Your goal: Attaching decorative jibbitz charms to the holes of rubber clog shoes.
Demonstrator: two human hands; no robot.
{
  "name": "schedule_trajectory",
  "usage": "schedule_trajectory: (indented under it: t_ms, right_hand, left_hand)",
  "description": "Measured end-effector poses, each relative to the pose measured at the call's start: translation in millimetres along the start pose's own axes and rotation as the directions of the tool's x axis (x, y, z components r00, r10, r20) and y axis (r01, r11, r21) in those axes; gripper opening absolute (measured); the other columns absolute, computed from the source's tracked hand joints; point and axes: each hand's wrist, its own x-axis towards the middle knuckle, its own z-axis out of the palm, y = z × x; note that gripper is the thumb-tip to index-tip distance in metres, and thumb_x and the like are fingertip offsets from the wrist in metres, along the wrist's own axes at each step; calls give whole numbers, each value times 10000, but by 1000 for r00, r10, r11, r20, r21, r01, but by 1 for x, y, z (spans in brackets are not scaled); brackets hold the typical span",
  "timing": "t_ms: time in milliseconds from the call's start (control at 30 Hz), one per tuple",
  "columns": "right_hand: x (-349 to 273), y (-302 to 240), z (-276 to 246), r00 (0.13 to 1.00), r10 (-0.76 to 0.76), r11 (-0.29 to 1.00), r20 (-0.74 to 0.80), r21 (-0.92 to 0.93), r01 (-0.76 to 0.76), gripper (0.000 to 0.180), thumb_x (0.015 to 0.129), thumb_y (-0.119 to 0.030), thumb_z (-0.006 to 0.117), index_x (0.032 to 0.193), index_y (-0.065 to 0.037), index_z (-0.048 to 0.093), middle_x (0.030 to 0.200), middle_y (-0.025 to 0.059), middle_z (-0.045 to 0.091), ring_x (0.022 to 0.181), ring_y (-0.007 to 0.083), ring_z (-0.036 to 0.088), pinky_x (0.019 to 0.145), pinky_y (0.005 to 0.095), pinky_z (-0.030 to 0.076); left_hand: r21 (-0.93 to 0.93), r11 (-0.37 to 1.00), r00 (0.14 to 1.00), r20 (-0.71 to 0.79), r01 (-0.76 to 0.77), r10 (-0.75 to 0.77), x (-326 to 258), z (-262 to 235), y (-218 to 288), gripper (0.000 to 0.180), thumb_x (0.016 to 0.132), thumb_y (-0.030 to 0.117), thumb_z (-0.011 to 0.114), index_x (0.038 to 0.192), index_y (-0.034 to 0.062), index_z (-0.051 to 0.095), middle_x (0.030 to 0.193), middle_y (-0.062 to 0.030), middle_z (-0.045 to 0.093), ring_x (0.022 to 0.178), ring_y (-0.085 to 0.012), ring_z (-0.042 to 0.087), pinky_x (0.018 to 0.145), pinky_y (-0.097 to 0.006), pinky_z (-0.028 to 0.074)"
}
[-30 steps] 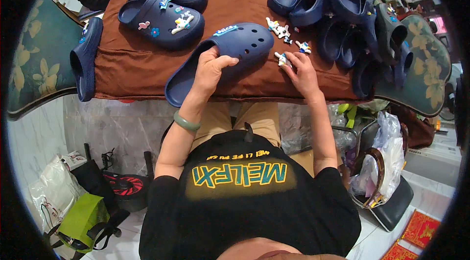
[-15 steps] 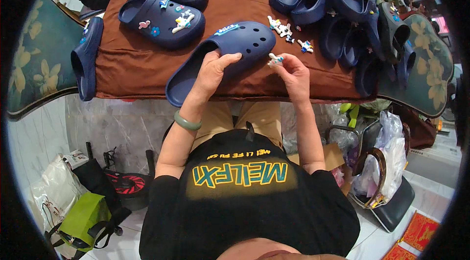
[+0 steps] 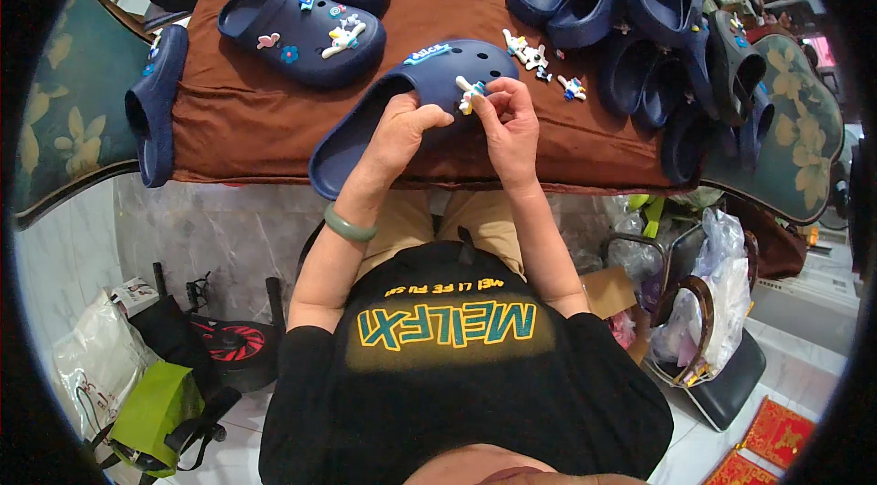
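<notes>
A navy blue foam clog (image 3: 365,133) lies at the near edge of the cloth, toe pointing away to the right. My left hand (image 3: 402,129) grips its side, thumb outside near the holes and fingers hidden inside. Between thumb and fingertips my right hand (image 3: 512,124) pinches a white rabbit-like shoe charm (image 3: 470,94), held over the holes in the clog's top. A blue-and-white lettered charm (image 3: 427,54) sits on the clog near its opening. Several loose white charms (image 3: 526,50) lie beyond the toe, and another charm (image 3: 573,89) rests to their right.
Two decorated navy clogs (image 3: 306,37) stand at the far left on the brown cloth (image 3: 274,138). Another clog (image 3: 155,110) leans at the left edge. Several undecorated clogs (image 3: 585,5) crowd the right side. Bags (image 3: 160,412) and a chair (image 3: 722,380) stand on the floor below.
My right hand has moved left with the white charm, from beside the toe to over the clog's holes. My left hand keeps its hold on the clog.
</notes>
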Motion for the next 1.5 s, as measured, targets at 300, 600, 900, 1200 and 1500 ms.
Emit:
schedule_trajectory:
  t_ms: [300, 600, 900, 1200, 1500]
  right_hand:
    - [3, -13, -3, 979, -201, 860, 42, -472, 197, 167, 805, -180, 722, 882, -70, 621, 766, 69, 553, 678, 200, 537, 671, 338, 402]
    - [5, -4, 12, 917, -386, 834, -104, -465, 299, 176, 786, -185, 732, 815, -89, 587, 831, 60, 532, 824, 240, 512, 749, 348, 384]
    - [4, -14, 1, 805, -558, 512, 200, -681, 524, 194, 775, -147, 710, 962, -126, 662, 912, 16, 584, 880, 215, 540, 829, 379, 382]
    - [-5, -14, 5, 743, -517, 122, 425, -823, 555, 345, 793, -186, 603, 1095, -19, 618, 1088, 60, 583, 1014, 189, 541, 948, 450, 348]
    - [18, -16, -23, 851, -429, 690, 304, -498, 526, 276, 765, -138, 712, 1031, -112, 641, 956, 18, 596, 898, 230, 560, 829, 362, 405]
  left_hand:
    - [-10, 1000, 1000, -4, -11, 11, 0, 1, -1, 335, 747, 82, 596, 1068, -12, 613, 1035, -46, 634, 954, -139, 572, 892, -280, 422]
    - [37, 999, 1000, -6, 17, -17, -2, 3, 4, 330, 755, 86, 592, 1067, -17, 612, 1029, -50, 635, 950, -144, 573, 891, -284, 424]
    - [14, 1000, 1000, -20, 5, -5, -3, 5, 4, 243, 798, 74, 558, 1015, -18, 617, 994, -26, 621, 919, -102, 544, 845, -259, 423]
    - [87, 995, 998, -60, 40, -35, 0, 4, -4, 256, 819, 85, 550, 1040, -32, 607, 1010, -38, 623, 929, -112, 555, 859, -268, 430]
    - [109, 994, 1000, -16, 19, -17, 1, 5, 0, 281, 846, 97, 575, 1098, -26, 601, 1061, -44, 618, 967, -119, 560, 881, -276, 437]
